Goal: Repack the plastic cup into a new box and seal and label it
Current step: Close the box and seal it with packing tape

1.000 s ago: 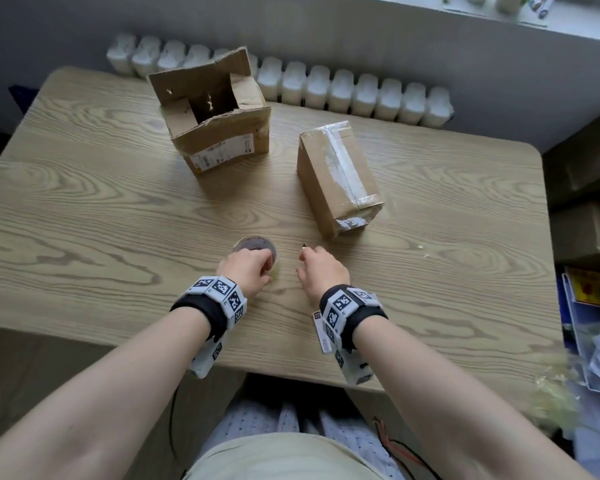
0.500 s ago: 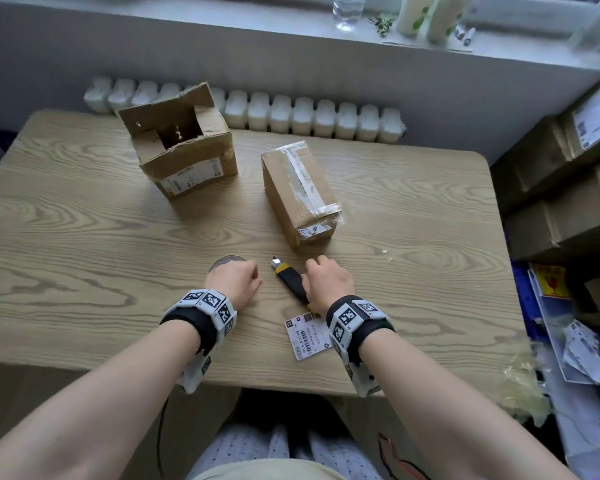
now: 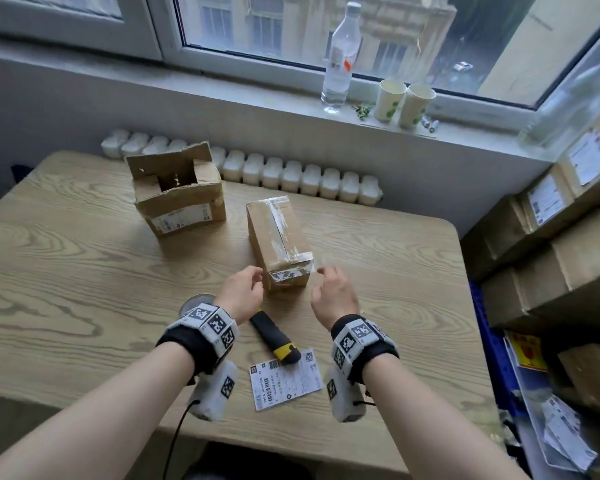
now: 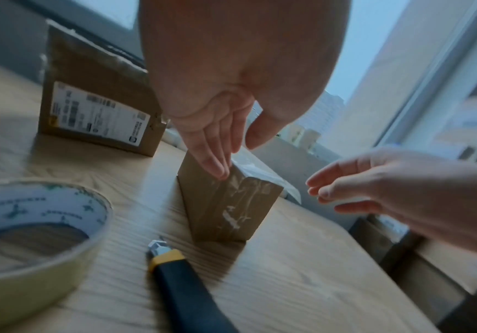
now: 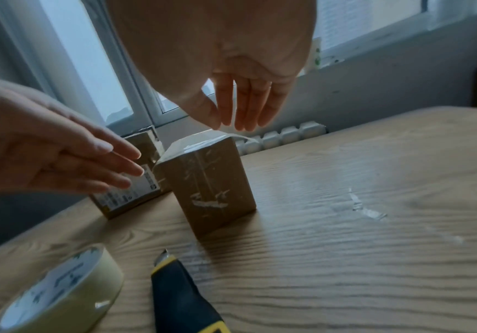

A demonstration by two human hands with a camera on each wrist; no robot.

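Both hands' straight fingers [image 4: 217, 166] flank the taped box [image 3: 279, 244]

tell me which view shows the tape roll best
The left wrist view: the tape roll fills the lower left corner, flat on the table, printed inner ring and hollow core visible. The right wrist view catches it cropped at the bottom-left corner. In the head view only a sliver peeks out behind the left wrist band.

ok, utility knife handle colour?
Black with yellow bands, the utility knife on the wooden table; clearest in the head view.
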